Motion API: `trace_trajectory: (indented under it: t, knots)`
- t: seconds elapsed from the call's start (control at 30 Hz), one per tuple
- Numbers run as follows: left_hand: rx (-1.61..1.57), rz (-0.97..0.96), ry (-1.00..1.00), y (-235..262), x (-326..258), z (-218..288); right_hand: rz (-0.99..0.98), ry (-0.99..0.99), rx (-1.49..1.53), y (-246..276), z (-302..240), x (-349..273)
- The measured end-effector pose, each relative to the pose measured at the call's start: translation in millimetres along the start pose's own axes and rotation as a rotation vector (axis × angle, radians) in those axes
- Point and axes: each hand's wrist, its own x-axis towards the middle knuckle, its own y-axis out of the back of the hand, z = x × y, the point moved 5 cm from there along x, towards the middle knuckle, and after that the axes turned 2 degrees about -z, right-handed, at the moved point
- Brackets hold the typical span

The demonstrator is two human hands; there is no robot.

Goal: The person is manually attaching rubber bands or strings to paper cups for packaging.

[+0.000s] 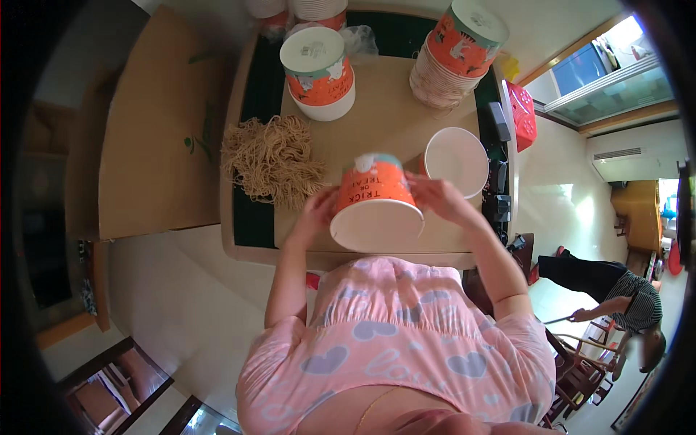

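An orange paper bucket [373, 183] with a white rim and a teal base is tilted in front of me, its open mouth turned toward my body. My left hand [321, 210] grips its left side, and my right hand [433, 196] holds its right side. Left of the bucket lies a tangled heap of tan cords [275, 161]. Just beyond my right hand, another bucket [457, 161] shows its white inside. Farther back, an upside-down orange and teal bucket [317, 80] sits over a white one.
At the back right leans a tall stack of nested buckets [464, 51]; more stacks stand at the far edge. A large cardboard box [156, 130] is left of the table. Dark devices [498, 177] line the right edge near a red stool [520, 116]. Another person [616, 293] is at far right.
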Motion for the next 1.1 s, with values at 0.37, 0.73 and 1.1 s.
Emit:
trace_trajectory:
  t: [0.37, 0.73, 1.1]
  knots:
    - [0.171, -0.146, -0.721, -68, 112, 310, 0.659, 0.589, -0.597, 168, -228, 34]
    - [-0.084, -0.349, -0.858, -212, 295, 385, 1.029, 0.782, -0.459, 287, -142, 79]
    - [0.035, -0.070, -0.429, -141, 379, 246, 0.943, 0.439, -0.510, 159, -62, 54]
